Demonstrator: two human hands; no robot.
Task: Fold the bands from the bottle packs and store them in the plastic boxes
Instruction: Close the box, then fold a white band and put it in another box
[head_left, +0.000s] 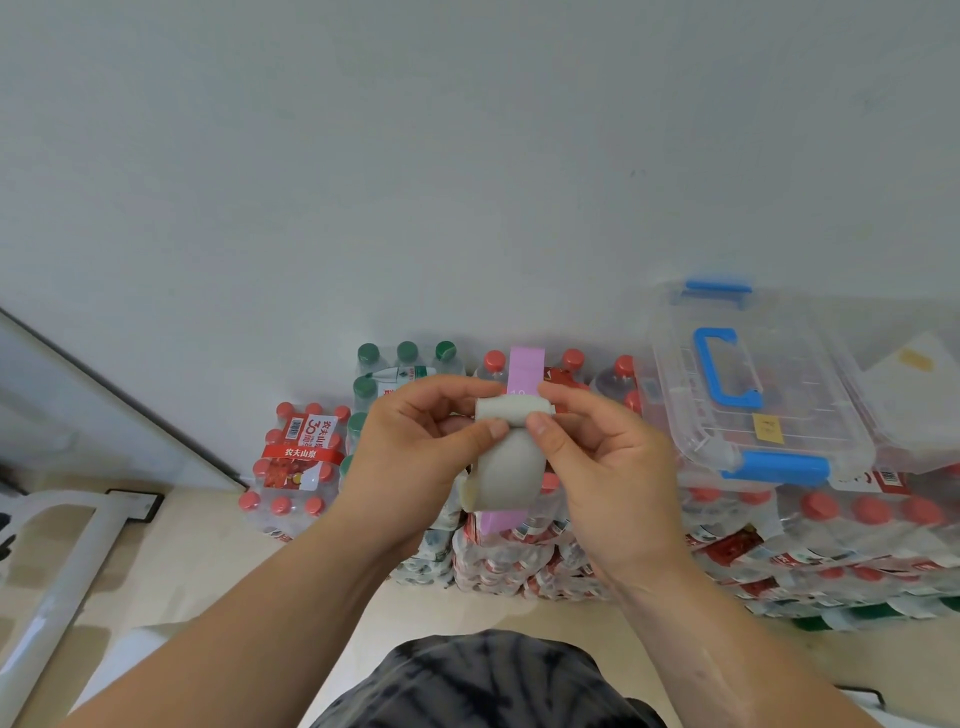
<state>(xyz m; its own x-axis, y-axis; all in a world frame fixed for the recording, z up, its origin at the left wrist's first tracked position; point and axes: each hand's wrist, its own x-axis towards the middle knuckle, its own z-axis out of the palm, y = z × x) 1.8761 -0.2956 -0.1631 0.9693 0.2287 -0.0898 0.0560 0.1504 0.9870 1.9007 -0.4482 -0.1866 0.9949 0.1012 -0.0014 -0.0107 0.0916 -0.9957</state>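
- The clear plastic box (675, 364), with its blue handle (722, 369) and blue latches, sits lid-on atop stacked bottle packs (841, 530); it serves as the reference for everything below.
- The grey band (511, 467) is held in the air to the left of the box, at about the height of its near edge and apart from it.
- The top end of the grey band is folded over into a short roll, and the rest hangs down as a wide loop between the two wrists.
- The left hand (410, 447) grasps the left end of that roll, with the thumb pressed on the front and the fingers curled behind.
- The right hand (597, 467), the one closer to the box, pinches the right end of the roll between thumb and fingers.
- A pink band (525, 364) lies flat across a red-capped pack just left of the box, directly behind the grey band; its middle is hidden by the hands.
- Green-capped bottles (405, 358) stand further left of the box, against the white wall.
- A lower red-capped pack (298, 457) with a red label stands on the floor, furthest left from the box.
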